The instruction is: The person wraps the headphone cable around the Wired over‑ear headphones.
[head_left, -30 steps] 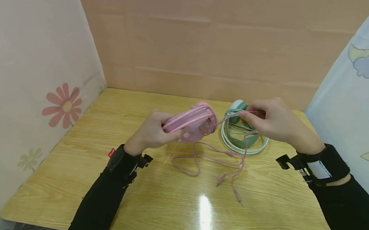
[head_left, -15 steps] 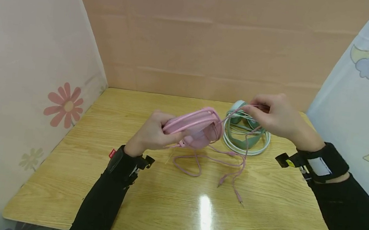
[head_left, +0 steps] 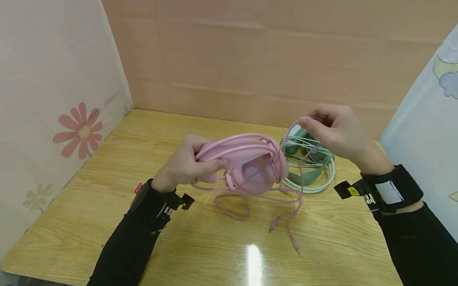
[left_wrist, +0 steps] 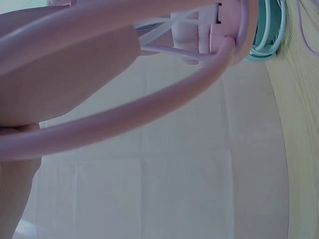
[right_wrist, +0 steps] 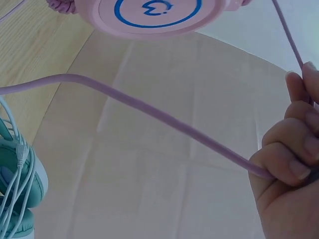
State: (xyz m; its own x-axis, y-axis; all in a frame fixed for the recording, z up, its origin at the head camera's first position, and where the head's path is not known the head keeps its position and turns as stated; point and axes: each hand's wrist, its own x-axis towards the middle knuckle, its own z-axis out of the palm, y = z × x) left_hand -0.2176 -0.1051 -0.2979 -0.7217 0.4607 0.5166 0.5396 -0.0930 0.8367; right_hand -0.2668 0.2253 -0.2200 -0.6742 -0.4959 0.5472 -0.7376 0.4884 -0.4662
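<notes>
My left hand (head_left: 183,163) grips the headband of pink headphones (head_left: 248,164), holding them above the table. Pink cable loops run around the band and earcups. In the right wrist view, a pink earcup (right_wrist: 154,15) carries a blue ring logo. My right hand (head_left: 331,129), raised to the right of the headphones, pinches the pink cable (right_wrist: 164,119) with curled fingers. One stretch leads from its fingertips to the headphones, and another hangs to the table, where the rest lies loosely with plug ends (head_left: 294,244). The left wrist view shows the headband (left_wrist: 124,117) close up.
Behind the right side of the pink cable lie green headphones (head_left: 308,176) with their pale green cable wound about them. The wooden table (head_left: 155,258) meets a brown backdrop (head_left: 261,51) at the back. Patterned sheets (head_left: 25,89) flank both sides.
My right hand has risen, drawing the pink cable upward. My left hand has turned the pink headphones so that an earcup faces more toward the head camera.
</notes>
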